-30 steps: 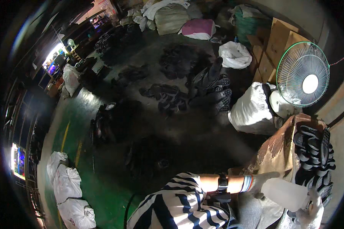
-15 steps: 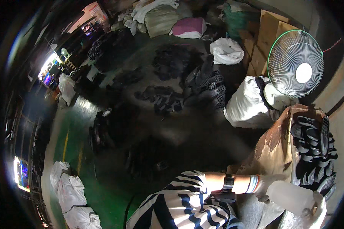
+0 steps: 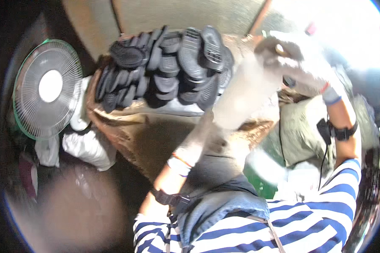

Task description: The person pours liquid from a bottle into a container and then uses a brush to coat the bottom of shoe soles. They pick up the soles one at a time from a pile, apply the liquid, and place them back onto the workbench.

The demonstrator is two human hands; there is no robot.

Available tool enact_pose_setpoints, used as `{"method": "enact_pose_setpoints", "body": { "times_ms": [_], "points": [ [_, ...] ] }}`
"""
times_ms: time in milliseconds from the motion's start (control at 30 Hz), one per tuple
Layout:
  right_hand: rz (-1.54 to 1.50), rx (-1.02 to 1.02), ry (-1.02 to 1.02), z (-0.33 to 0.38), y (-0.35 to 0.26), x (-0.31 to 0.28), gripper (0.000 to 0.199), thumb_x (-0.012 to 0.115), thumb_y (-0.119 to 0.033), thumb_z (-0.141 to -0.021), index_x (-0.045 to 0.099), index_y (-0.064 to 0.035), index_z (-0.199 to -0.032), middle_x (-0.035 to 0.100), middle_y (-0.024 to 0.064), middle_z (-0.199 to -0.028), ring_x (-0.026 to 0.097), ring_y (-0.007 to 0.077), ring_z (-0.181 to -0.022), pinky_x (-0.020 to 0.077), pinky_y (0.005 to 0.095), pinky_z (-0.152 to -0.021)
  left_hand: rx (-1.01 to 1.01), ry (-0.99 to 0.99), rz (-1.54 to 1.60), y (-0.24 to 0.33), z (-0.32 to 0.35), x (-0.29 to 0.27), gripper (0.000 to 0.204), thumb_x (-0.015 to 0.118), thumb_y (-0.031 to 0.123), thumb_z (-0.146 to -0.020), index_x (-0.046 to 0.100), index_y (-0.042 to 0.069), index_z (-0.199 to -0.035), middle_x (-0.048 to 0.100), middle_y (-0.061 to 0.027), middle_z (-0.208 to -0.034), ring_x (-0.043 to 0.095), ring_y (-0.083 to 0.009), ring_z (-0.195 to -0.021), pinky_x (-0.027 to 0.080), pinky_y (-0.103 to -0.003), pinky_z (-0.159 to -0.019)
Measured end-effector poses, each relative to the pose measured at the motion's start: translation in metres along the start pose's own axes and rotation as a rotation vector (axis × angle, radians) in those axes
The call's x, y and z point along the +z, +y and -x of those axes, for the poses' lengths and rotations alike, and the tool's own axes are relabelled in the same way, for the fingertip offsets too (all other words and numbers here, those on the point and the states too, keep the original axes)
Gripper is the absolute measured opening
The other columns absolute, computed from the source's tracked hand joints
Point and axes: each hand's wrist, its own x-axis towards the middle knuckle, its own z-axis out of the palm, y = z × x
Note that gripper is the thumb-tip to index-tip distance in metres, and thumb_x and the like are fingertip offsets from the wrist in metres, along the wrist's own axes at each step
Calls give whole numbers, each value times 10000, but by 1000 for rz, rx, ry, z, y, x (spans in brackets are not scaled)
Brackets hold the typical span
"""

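Note:
A whitish translucent plastic bag (image 3: 247, 95), blurred and roughly oblong, slants between my two gloved hands. My left hand (image 3: 199, 137) is at its lower end; the fingers are smeared and partly hidden by it, but appear closed on it. At the upper end, my right hand (image 3: 293, 61) has its fingers curled round the edge, and the glove's fingertips look dark. Just beyond the bag, black slipper soles (image 3: 166, 65) are stacked in rows on a worktop with a worn brown covering (image 3: 135, 126). A small dark round thing (image 3: 289, 81) shows beneath my right hand; I cannot tell its kind.
A fan with a green rim (image 3: 50, 88) stands left of the worktop, with a white sack (image 3: 90, 148) below it. Pale grey-green sacks (image 3: 302, 128) lie on the right beside my right arm. A wall (image 3: 185, 17) rises behind the worktop.
My view has swung right to face the worktop. My right hand has come into view, its fingers curled at the bag's upper end. The bag is now held up between both hands.

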Motion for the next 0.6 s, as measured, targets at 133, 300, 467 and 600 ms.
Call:
{"method": "enact_pose_setpoints", "body": {
  "times_ms": [133,300,467,600],
  "points": [
    [489,107,92,-9,67,-74,316,642,-304,-974,653,-56,-1171,656,36,-994,625,154,-955,512,297,-889,282,15,-354,29,9,31,734,533,414,-1009,289,39,-1591,544,-242,-1420,710,-228,-877,624,-331,-744],
    [773,-4,249,-81,128,-70,423,616,-449,-973,647,-67,-1152,705,118,-1028,684,270,-954,539,366,-865,559,257,-362,71,43,14,670,538,301,-985,357,-25,-1542,624,-218,-1297,709,-234,-870,624,-332,-734],
    [935,197,397,-173,254,-56,457,587,-509,-969,635,-90,-1146,709,165,-1136,662,386,-1073,530,446,-899,636,588,-471,96,56,-28,492,441,324,-1077,540,-13,-1423,668,-131,-1266,693,-174,-940,590,-280,-805],
    [882,287,426,-235,299,-37,502,573,-537,-976,635,-92,-1200,702,176,-1199,655,375,-1157,530,459,-955,801,796,-442,82,45,-74,385,542,246,-1060,602,18,-1364,666,-71,-1279,640,-121,-1021,523,-263,-869]
  ]
}}
